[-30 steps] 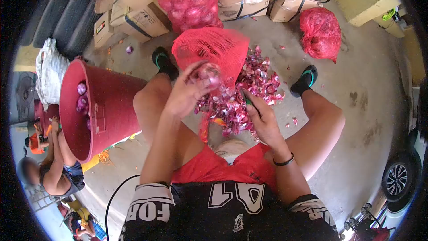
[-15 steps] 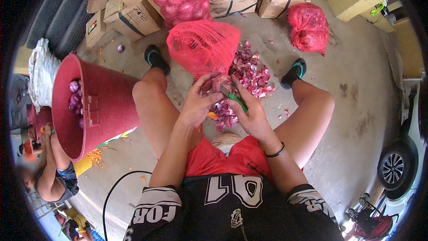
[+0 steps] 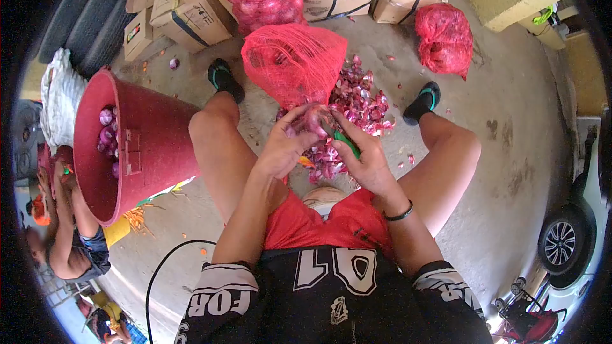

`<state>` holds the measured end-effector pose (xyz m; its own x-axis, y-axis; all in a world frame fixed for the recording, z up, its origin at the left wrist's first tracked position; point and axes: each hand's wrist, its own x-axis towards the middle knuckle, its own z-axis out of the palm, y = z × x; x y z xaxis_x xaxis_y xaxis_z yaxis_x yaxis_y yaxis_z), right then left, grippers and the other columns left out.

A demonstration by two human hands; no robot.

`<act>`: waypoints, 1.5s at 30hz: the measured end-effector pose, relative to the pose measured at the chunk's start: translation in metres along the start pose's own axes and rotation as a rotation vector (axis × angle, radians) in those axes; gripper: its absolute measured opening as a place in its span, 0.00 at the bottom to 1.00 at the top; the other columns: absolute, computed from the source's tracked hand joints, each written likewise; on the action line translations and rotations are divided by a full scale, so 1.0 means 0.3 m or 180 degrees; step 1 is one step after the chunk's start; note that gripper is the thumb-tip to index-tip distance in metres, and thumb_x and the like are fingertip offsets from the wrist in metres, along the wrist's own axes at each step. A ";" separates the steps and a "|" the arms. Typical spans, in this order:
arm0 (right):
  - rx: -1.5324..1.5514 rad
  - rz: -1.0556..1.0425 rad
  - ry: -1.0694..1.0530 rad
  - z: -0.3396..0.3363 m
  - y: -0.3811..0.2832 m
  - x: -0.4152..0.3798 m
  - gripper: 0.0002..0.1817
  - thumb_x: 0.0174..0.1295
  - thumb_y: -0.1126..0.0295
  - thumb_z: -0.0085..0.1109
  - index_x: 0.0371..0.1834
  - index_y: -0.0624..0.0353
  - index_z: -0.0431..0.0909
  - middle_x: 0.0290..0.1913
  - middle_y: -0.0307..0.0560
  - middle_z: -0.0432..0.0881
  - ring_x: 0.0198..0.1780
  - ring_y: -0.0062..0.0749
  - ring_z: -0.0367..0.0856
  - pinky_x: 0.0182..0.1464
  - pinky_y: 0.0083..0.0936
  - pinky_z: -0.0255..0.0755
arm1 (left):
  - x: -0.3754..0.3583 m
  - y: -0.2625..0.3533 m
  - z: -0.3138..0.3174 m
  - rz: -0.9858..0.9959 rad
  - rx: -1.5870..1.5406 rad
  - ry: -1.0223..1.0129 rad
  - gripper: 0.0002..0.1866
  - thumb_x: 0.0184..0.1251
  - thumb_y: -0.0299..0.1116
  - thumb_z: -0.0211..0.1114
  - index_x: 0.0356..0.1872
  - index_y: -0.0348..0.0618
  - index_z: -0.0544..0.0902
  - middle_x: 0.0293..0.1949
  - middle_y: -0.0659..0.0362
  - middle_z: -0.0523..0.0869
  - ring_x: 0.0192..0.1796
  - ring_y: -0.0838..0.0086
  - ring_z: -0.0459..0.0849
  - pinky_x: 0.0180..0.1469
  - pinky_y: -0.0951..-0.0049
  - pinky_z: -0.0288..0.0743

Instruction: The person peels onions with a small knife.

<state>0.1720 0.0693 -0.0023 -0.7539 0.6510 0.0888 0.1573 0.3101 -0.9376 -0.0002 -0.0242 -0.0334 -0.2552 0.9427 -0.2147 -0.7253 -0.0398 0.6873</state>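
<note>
Head: onion (image 3: 313, 118) in left hand (image 3: 284, 145)

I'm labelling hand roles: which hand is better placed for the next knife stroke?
Probably the right hand: it grips the green-handled knife, blade at the onion, while the left hand holds the onion.

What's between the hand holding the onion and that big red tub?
In the head view, the person's bent left leg lies between the left hand, which holds the onion, and the red tub.

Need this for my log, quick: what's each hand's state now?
Left hand: closed around a round purple-red onion.
Right hand: closed on a green-handled, dark-bladed knife.
</note>
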 end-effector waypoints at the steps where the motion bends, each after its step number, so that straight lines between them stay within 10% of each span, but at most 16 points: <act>1: 0.0014 0.0000 -0.0010 -0.005 -0.004 -0.001 0.27 0.65 0.70 0.61 0.67 0.65 0.69 0.55 0.67 0.80 0.56 0.52 0.82 0.57 0.35 0.74 | 0.002 -0.004 -0.006 -0.0081 -0.0045 -0.0043 0.29 0.63 0.21 0.66 0.65 0.36 0.69 0.59 0.53 0.79 0.56 0.66 0.83 0.59 0.62 0.80; 9: 0.0100 -0.0093 0.0035 -0.007 0.011 -0.003 0.24 0.66 0.70 0.60 0.64 0.65 0.73 0.53 0.65 0.81 0.55 0.49 0.83 0.58 0.34 0.74 | -0.001 -0.013 -0.039 -0.0551 -0.0402 -0.0068 0.25 0.71 0.38 0.61 0.65 0.38 0.70 0.56 0.54 0.82 0.55 0.64 0.85 0.56 0.59 0.82; 15: 0.0196 0.0024 0.0141 0.001 0.020 -0.012 0.23 0.66 0.69 0.61 0.63 0.66 0.74 0.54 0.64 0.82 0.56 0.46 0.83 0.58 0.34 0.74 | 0.015 -0.052 -0.037 0.0302 0.0908 0.0054 0.23 0.75 0.43 0.55 0.63 0.39 0.71 0.54 0.53 0.83 0.53 0.66 0.85 0.52 0.61 0.85; 18: 0.0220 -0.0051 0.0126 0.003 0.035 -0.006 0.23 0.66 0.68 0.60 0.62 0.67 0.74 0.54 0.63 0.82 0.56 0.45 0.83 0.59 0.33 0.74 | -0.005 -0.019 -0.037 -0.0578 -0.0654 -0.0228 0.20 0.74 0.34 0.57 0.61 0.34 0.72 0.53 0.51 0.83 0.53 0.64 0.85 0.50 0.58 0.86; 21: 0.0260 -0.0086 0.0141 0.008 0.051 -0.005 0.22 0.67 0.68 0.60 0.62 0.67 0.74 0.54 0.62 0.82 0.56 0.44 0.83 0.59 0.33 0.74 | 0.002 -0.040 -0.032 -0.0033 0.0490 0.0083 0.19 0.74 0.34 0.56 0.60 0.33 0.72 0.52 0.50 0.83 0.52 0.63 0.85 0.48 0.55 0.86; 38: 0.0904 0.0276 -0.0037 0.015 0.053 -0.015 0.21 0.73 0.67 0.53 0.65 0.66 0.72 0.60 0.56 0.80 0.63 0.31 0.75 0.66 0.28 0.66 | 0.025 -0.010 -0.015 -0.0085 0.0062 0.0078 0.26 0.64 0.26 0.67 0.63 0.38 0.69 0.58 0.52 0.79 0.59 0.63 0.81 0.61 0.58 0.78; 45: 0.2092 0.1308 0.0049 -0.020 0.046 -0.009 0.23 0.75 0.64 0.51 0.69 0.59 0.70 0.33 0.34 0.75 0.31 0.15 0.70 0.32 0.16 0.65 | 0.022 0.022 -0.014 -0.0435 0.0100 0.0112 0.29 0.58 0.16 0.67 0.62 0.36 0.71 0.55 0.53 0.80 0.55 0.66 0.82 0.58 0.63 0.79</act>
<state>0.1799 0.0758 -0.0133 -0.7071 0.6359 -0.3091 0.0078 -0.4301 -0.9028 -0.0095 -0.0195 -0.0333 -0.1780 0.9264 -0.3317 -0.7346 0.0992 0.6712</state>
